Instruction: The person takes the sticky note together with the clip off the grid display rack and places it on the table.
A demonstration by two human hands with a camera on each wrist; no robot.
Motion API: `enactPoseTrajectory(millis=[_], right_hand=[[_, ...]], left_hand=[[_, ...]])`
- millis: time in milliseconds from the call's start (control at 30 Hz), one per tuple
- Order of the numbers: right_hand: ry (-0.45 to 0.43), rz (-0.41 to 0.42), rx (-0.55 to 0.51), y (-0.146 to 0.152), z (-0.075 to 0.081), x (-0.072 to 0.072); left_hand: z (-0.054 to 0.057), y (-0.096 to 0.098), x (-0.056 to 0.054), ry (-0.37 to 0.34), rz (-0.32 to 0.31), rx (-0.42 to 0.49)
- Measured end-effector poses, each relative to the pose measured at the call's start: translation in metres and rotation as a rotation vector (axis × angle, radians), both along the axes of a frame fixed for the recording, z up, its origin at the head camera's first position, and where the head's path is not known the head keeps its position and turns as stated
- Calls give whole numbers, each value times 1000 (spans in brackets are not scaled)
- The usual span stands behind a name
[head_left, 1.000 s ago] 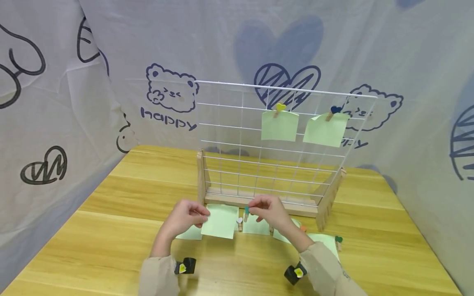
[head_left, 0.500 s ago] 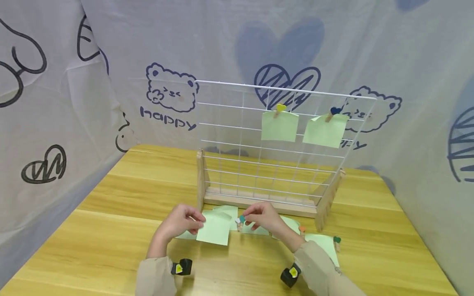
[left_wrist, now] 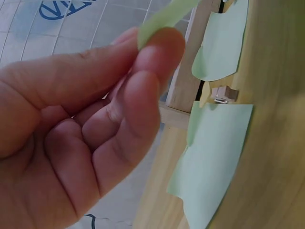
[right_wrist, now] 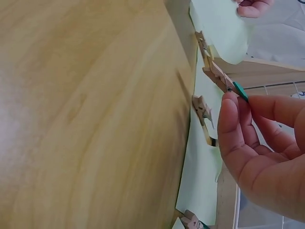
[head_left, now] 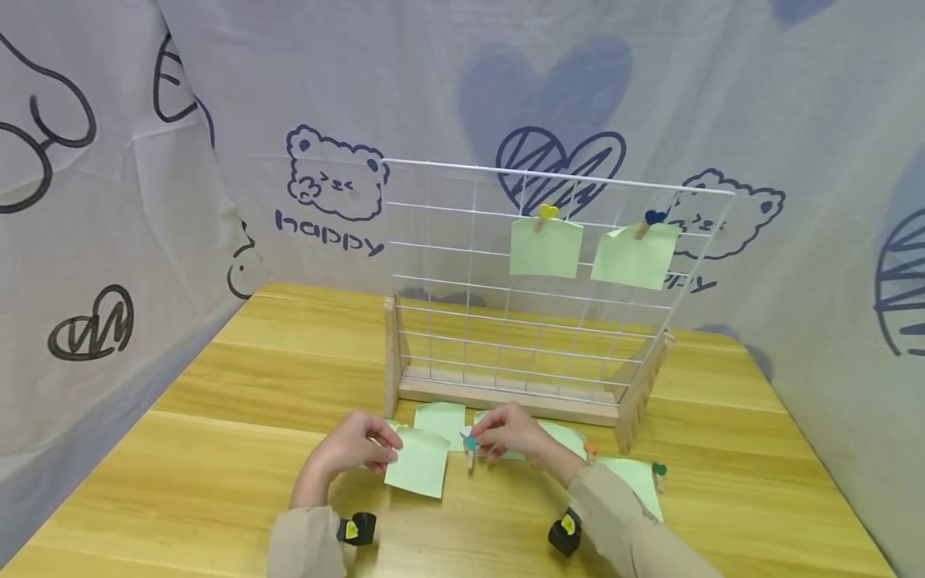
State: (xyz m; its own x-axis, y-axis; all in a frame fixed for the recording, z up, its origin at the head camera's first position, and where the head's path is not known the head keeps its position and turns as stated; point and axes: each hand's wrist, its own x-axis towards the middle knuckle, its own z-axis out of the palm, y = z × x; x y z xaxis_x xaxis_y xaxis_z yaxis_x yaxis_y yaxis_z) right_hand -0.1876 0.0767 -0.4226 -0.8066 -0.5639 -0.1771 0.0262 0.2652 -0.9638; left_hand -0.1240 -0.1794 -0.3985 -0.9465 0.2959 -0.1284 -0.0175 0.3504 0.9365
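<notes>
Midway between the table's (head_left: 217, 482) left and right edges, a green note (head_left: 417, 464) and a teal-hearted clip (head_left: 471, 444), one in each hand.
The left hand (head_left: 354, 445) pinches the note by its upper left edge; the right hand (head_left: 515, 429) pinches the clip at its heart end. The note should be very light, limp and quick to crease, best taken by an edge or corner; the small wooden clip looks light but stiff and sprung, likely surest held by its legs. Behind the wire rack (head_left: 441, 392), past the table's far edge, the curtain (head_left: 325, 64) reads "happy", repeated at right, partly hidden behind a hung note (head_left: 636, 261). Yellow wrist labels (head_left: 351, 530) are too small to read.
</notes>
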Motion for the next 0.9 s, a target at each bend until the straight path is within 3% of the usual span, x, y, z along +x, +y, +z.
enactPoseTrajectory(millis=[300, 533, 900], right_hand=[[-20, 71, 93, -3, -3, 6], [-25, 54, 141, -6, -7, 8], [15, 42, 208, -6, -11, 8]], left_hand=[[-7, 4, 0, -28, -19, 16], [-15, 8, -1, -40, -41, 29], [-19, 12, -3, -69, -46, -13]])
